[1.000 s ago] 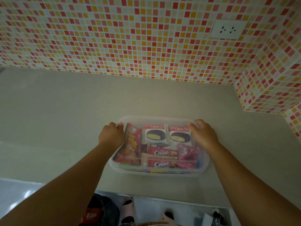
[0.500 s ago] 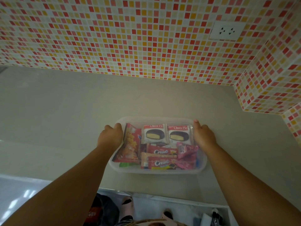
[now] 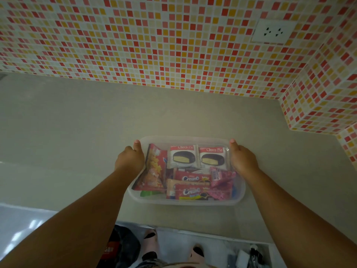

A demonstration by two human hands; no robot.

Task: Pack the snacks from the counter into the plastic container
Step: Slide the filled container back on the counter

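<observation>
Beige counter (image 3: 81,120) holds no loose snacks. My left hand (image 3: 129,159) and right hand (image 3: 243,159) have shifted from the clear plastic container's (image 3: 185,202) top to its side rims, clasping them; wrapped snacks (image 3: 190,172) sit inside. Packing appears complete.

- mosaic tile wall (image 3: 154,45) in red, orange, yellow and white, wrapping the right corner
- white power socket (image 3: 273,31) set in the tiles, upper right
- pink slippers (image 3: 150,242) down on the floor
</observation>
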